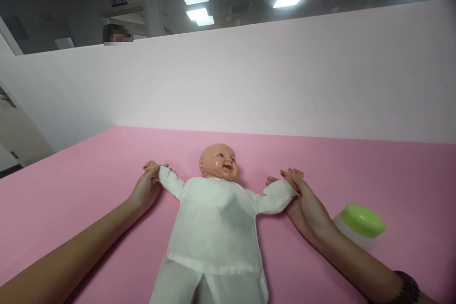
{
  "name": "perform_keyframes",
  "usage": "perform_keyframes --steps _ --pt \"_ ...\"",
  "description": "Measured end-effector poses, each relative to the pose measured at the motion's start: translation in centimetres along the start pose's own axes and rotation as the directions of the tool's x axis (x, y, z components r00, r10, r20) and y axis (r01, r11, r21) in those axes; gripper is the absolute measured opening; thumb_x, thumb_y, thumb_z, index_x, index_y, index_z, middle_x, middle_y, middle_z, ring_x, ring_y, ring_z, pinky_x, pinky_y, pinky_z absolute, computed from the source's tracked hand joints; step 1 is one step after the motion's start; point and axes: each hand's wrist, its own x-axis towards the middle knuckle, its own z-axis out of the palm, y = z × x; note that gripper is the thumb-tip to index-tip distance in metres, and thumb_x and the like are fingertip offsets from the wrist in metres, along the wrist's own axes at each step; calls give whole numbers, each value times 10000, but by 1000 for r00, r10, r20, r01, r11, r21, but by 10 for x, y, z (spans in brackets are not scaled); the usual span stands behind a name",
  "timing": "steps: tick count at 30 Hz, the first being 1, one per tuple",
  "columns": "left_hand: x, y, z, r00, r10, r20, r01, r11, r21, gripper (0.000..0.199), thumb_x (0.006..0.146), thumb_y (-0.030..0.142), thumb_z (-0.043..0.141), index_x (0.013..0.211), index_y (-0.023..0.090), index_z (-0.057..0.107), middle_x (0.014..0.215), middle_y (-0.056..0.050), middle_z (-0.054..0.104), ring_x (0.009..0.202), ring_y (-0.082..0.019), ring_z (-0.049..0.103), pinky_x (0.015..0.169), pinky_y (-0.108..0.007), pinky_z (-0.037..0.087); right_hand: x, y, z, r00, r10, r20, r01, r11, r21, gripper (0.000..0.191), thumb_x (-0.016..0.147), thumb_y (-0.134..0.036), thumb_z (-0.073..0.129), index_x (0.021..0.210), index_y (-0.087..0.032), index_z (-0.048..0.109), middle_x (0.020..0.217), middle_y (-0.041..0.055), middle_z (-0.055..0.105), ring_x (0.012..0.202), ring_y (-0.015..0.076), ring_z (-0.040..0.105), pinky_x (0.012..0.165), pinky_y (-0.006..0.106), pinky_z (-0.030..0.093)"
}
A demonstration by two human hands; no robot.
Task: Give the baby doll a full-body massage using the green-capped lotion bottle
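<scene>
Our left hand point(146, 190) has its fingers point(153, 174) curled shut around the wrist of a baby doll point(213, 223), just past the white cuff. Our right hand point(306, 211) holds the other wrist the same way, its fingers point(293, 182) closed together over the doll's small plastic hand point(292, 172).

The doll looks light. Its white cloth suit point(213, 228) seems soft and loose, so the arms will probably flop if we lift by them. The smooth plastic head point(218, 162) looks firmer but may be slippery, so the trunk and the back of the head seem the surest places to hold.

It lies on its back between our hands, head pointing away, arms spread, legs running out of view. Just beyond our right hand sits a white tub with a green lid point(360, 222). A dark beaded bracelet point(408, 287) circles our right wrist. Everything rests on a pink sheet point(64, 213) before a white board point(249, 80), with a person's head point(117, 33) showing above it.
</scene>
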Motion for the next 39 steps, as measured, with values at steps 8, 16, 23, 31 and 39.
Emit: perform_keyframes --steps 8,16,23,31,39 --pt "-3 0 3 999 -19 -43 19 1000 -13 98 946 241 573 868 196 613 1026 -58 728 913 -149 720 824 -274 614 -6 -3 6 999 40 -4 -40 998 -46 363 1008 -388 512 1325 -235 601 986 80 703 893 163 717 667 207 621" --pt "-5 -1 5 999 10 34 -11 1000 23 139 850 222 647 948 219 550 1008 -44 714 946 -185 716 844 -315 608 -1 1 -3 999 -4 53 5 1000 -3 578 765 -271 636 1333 -171 584 1134 119 702 1040 172 680 744 193 614" --pt "-11 -8 4 977 111 181 -139 979 148 576 755 289 765 1224 295 431 1005 -4 692 947 -169 673 839 -309 566 12 17 -15 974 -215 66 224 901 -372 843 719 -475 792 1478 -294 472 1523 22 520 1457 254 478 1332 446 327" --pt "-7 -8 5 987 60 147 -84 983 164 379 764 319 687 1070 251 474 984 -8 665 945 -167 654 846 -299 549 10 26 -22 848 -494 192 478 554 -681 838 873 -397 652 1643 -235 363 1712 52 204 1648 296 91 1352 566 155" --pt "-7 -8 7 994 55 97 -67 990 127 331 854 433 666 1077 259 494 985 -10 660 962 -171 646 860 -300 539 -111 16 -4 154 -243 958 988 44 -147 318 896 -475 666 1180 -353 741 1213 -14 681 1305 158 610 1077 285 587"
